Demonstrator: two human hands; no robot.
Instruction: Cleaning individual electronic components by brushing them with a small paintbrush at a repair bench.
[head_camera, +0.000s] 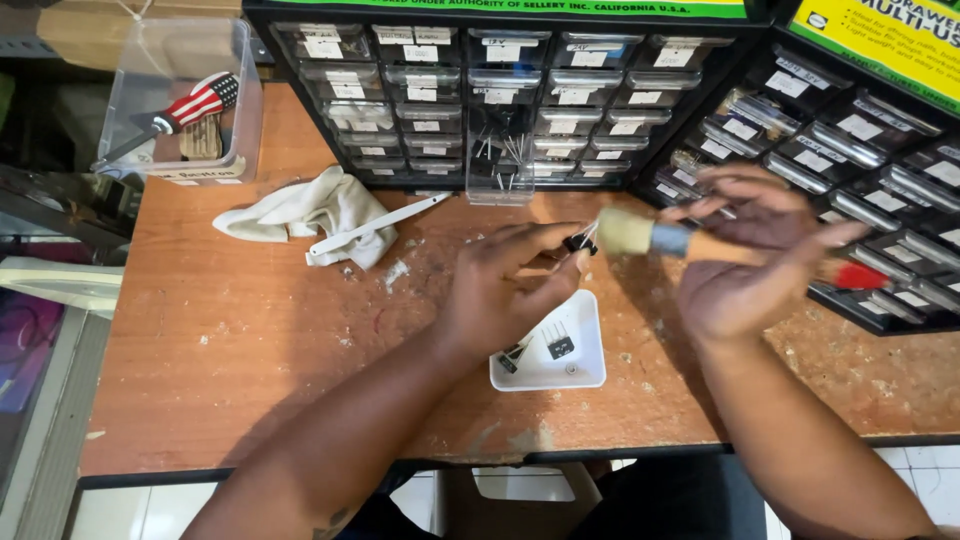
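Left hand (510, 290) pinches small black part (578, 243); right hand (745, 265) clamped on brush (650, 236), bristles at part. Risk: hard stroke flicks part from fingertips, leads bend, part lost off surface (250, 340) beyond tray (590, 375).

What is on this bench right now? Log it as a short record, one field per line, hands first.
left hand: pinches a small black component at the fingertips
right hand: holds a brush, pale bristles meeting the component, red handle tip pointing right
tray: small, white, below the hands, a few small black parts inside
cloth: white, crumpled, left of the hands, a white strip lying across it
drawer cabinets: along the back, one drawer pulled out
clear box: back left, striped-handled screwdriver inside
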